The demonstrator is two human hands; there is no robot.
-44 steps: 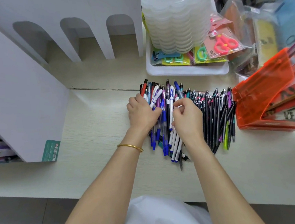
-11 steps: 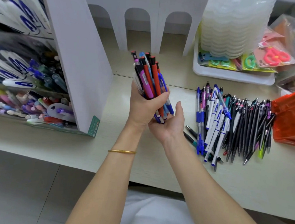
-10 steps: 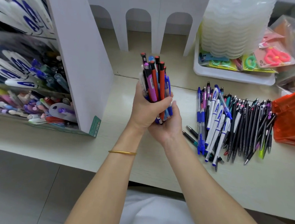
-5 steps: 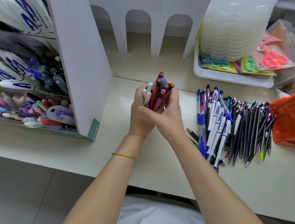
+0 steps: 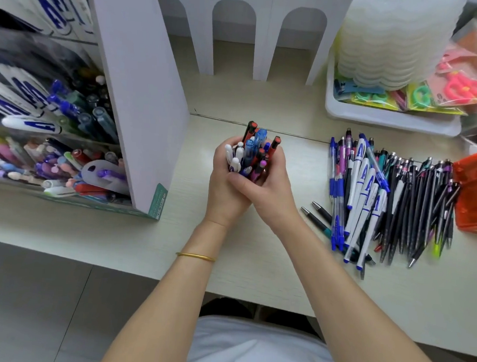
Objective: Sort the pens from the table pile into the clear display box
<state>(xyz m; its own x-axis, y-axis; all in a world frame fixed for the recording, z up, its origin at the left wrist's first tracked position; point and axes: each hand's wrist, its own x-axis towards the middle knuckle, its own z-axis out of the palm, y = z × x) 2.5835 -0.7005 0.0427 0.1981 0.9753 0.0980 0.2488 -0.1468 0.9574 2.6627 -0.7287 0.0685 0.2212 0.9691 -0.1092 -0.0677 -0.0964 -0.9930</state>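
Midway through a sorting job: both hands, left hand (image 5: 225, 192) and right hand (image 5: 269, 193), pressed together around an upright bundle of pens (image 5: 249, 153) above the table (image 5: 254, 256). Off to the left, clear display box (image 5: 50, 126) already well stocked in its tiers. To the right, sizeable pen pile (image 5: 387, 201) still flat on the table, so plenty left to move. Legible only: large blue "A" on several white barrels; green corner sticker too small to read.
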